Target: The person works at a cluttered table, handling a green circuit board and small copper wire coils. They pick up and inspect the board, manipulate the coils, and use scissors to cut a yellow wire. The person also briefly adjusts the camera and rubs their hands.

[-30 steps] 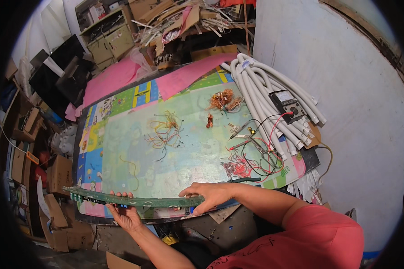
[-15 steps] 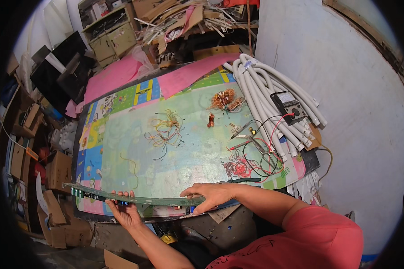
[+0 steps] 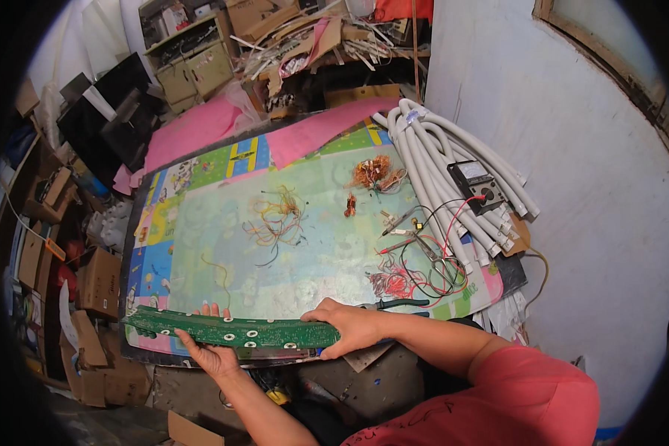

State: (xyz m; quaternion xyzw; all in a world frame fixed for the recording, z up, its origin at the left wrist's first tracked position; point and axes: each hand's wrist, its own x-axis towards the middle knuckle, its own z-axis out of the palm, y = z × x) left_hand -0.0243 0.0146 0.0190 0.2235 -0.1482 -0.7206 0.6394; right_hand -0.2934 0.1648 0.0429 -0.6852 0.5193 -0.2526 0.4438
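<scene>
A long green circuit board (image 3: pixel 234 331) spans the near edge of the table, held up in both my hands. Its flat green side, dotted with white-ringed holes, faces up toward me. My left hand (image 3: pixel 214 358) grips it left of the middle, thumb on the near edge and fingertips showing past the far edge. At the board's right end, my right hand (image 3: pixel 349 327) is wrapped around it. A pair of dark-handled pliers (image 3: pixel 401 303) lies just beyond my right wrist. Most of the board's underside is hidden.
On the table mat (image 3: pixel 201 215) lie yellow wires (image 3: pixel 279 223), copper-coloured wires (image 3: pixel 375 172), red wires (image 3: pixel 392 284) and scissors (image 3: pixel 432 256). An analog multimeter (image 3: pixel 477 186) rests on white tubes (image 3: pixel 438 163) at right. Pink sheets (image 3: pixel 320 134) cover the far edge. Cardboard boxes (image 3: pixel 99 281) stand left.
The circuit board has been tilted: edge-on before, with components showing below, it now turns its flat green face toward me. Both hands keep their hold.
</scene>
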